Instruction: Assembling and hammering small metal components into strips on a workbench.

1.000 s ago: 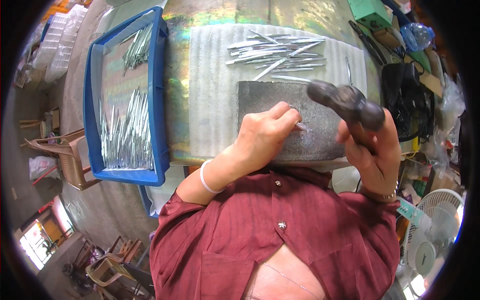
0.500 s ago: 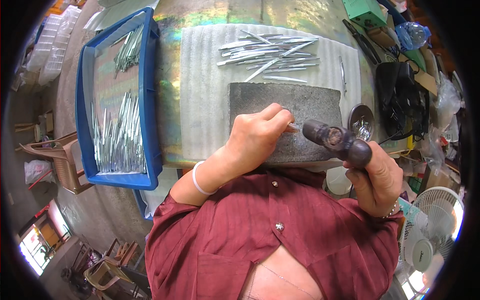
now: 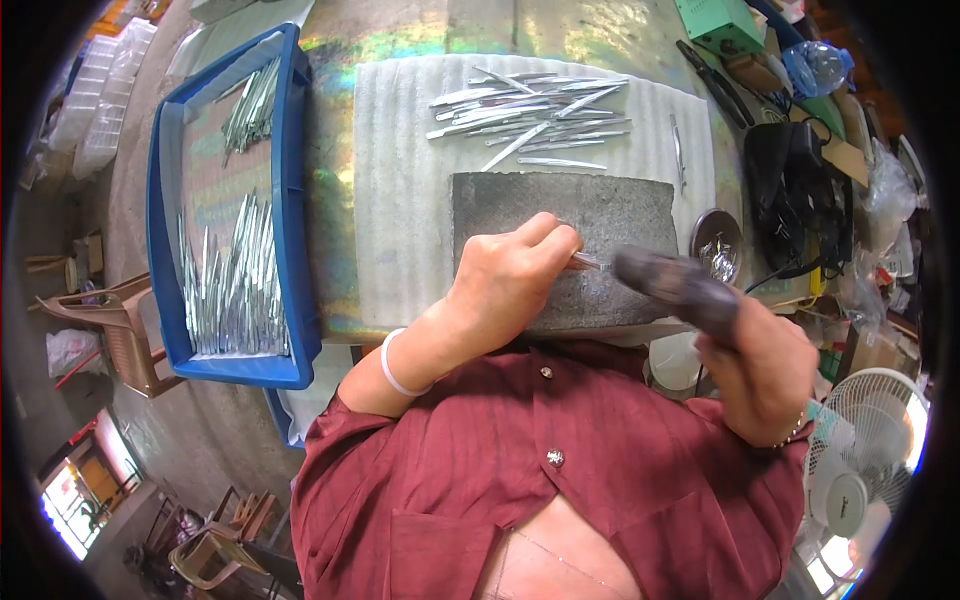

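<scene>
My left hand (image 3: 512, 268) is closed, pinching a slim metal strip (image 3: 590, 263) whose tip pokes out past the fingertips. Beneath it lies a dark grey rectangular block (image 3: 560, 195) with a rough top. A dark-headed hammer (image 3: 672, 282), smeared by motion, is gripped in my right hand (image 3: 768, 365), just right of the strip's tip. The hammer's handle is mostly hidden; whether its head touches the block I cannot tell. Beyond the block, a pile of silvery strips (image 3: 535, 112) rests on a white foam sheet (image 3: 390, 200).
To the left stands a blue tray (image 3: 297, 210) with two groups of metal strips. A round dish (image 3: 700, 240) of small shiny bits sits right of the block. Farther right are a black device (image 3: 790, 180), a plastic bottle (image 3: 815, 68) and a white fan (image 3: 865, 440).
The hammer and my right hand have shifted slightly and are now blurred, with the hand turned more. My left hand keeps its pinch on the strip. The whole view has moved a little.
</scene>
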Available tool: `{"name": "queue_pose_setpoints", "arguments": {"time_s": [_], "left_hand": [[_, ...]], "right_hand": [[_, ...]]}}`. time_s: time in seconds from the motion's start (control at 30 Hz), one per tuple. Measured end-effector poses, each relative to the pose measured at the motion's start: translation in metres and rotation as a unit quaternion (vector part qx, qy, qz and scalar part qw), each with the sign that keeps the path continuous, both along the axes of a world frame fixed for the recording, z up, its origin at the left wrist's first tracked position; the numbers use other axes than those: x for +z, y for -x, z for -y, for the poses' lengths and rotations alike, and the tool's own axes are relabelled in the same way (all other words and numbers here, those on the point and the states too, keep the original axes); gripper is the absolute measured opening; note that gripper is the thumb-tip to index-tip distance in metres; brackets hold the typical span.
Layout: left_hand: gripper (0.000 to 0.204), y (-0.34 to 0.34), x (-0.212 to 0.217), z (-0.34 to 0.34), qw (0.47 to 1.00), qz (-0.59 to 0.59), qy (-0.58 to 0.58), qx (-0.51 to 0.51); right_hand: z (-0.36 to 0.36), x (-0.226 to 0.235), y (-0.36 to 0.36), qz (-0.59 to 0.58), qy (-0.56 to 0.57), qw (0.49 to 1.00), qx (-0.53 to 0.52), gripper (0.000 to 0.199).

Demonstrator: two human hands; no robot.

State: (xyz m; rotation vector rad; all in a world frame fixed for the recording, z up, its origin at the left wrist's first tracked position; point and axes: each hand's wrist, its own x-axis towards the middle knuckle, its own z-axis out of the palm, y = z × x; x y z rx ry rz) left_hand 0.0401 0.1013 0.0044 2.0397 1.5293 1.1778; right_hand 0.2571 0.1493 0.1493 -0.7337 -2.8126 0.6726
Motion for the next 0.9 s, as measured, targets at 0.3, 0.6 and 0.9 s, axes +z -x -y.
{"name": "queue_pose_setpoints", "arguments": {"time_s": [0.3, 0.6, 0.9], "left_hand": [[0.015, 0.020, 0.040, 0.020, 0.717, 0.651, 0.245, -0.043], [0.031, 0.017, 0.037, 0.014, 0.691, 0.672, 0.257, -0.063], [0.024, 0.011, 0.046, 0.020, 0.722, 0.631, 0.279, -0.047]], "right_hand": [[-0.003, -0.072, 0.000, -0.060, 0.021, 0.981, -0.182, 0.044], [-0.003, -0.112, 0.000, 0.006, -0.038, 0.982, -0.187, 0.044], [-0.138, -0.163, -0.041, -0.010, -0.079, 0.956, -0.281, 0.027]]}}
